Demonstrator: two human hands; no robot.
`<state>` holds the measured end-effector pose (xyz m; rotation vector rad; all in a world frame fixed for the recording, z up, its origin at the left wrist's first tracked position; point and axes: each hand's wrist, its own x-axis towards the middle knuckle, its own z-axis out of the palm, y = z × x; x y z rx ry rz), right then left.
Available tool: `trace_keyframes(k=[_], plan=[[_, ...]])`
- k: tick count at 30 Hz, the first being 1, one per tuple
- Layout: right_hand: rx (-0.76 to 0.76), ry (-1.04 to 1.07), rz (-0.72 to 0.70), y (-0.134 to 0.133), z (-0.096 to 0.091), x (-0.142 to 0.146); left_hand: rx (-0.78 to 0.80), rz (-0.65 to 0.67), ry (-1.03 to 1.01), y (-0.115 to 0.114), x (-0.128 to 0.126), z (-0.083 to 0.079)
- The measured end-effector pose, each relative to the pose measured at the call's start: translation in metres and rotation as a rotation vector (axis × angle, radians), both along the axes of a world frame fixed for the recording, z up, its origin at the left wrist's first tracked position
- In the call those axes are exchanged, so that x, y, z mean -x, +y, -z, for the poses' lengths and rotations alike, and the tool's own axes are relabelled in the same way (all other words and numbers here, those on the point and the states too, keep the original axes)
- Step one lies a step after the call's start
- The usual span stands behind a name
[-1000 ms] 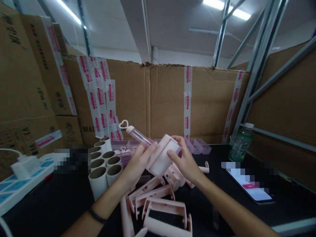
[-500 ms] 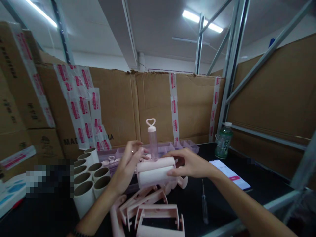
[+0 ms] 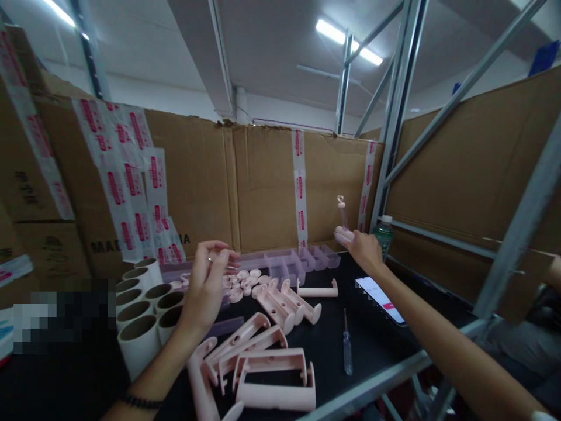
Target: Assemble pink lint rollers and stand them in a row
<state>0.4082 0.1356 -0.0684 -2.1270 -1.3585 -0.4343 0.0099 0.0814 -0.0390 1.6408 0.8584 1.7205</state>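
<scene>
My right hand (image 3: 366, 250) is stretched out to the back right, its fingers closed round the body of a pink lint roller (image 3: 344, 234). The roller's clear handle stands upright and ends in a heart-shaped loop. My left hand (image 3: 210, 280) hovers empty at the left centre, fingers loosely bent and apart. Just right of it lie small pink round caps (image 3: 245, 280), several of them in a loose pile. Pink plastic roller frames (image 3: 276, 396) lie in the foreground, and more pink brackets (image 3: 280, 307) rest behind them.
White rolls (image 3: 139, 345) stand upright at the left. A purple divided tray (image 3: 287, 269) runs along the back by the cardboard wall (image 3: 263, 187). On the right are a screwdriver (image 3: 347, 351), a lit phone (image 3: 381, 301), a green bottle (image 3: 384, 233) and metal rack bars (image 3: 438, 146).
My right hand has carried the lint roller from the centre to the back right. My left hand has come off it and stays at the left. The view has shifted slightly right.
</scene>
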Motion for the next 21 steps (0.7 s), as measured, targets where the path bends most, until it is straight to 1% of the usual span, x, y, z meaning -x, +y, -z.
trace_keyframes(k=[4,11,15,17,21], plan=[[0.076,-0.010,0.045,0.012,0.025,-0.006,0.000,-0.006,0.034,0.004,0.002,0.006],[0.190,-0.020,0.023,0.030,0.061,-0.023,0.012,0.014,0.036,0.000,-0.001,0.012],[0.228,-0.020,-0.016,0.038,0.076,-0.033,0.013,0.030,0.041,-0.003,-0.002,0.015],[0.234,-0.018,-0.045,0.043,0.083,-0.037,0.005,0.017,0.057,-0.004,-0.002,0.017],[0.209,0.019,-0.070,0.053,0.093,-0.037,0.004,0.003,0.065,-0.007,-0.003,0.021]])
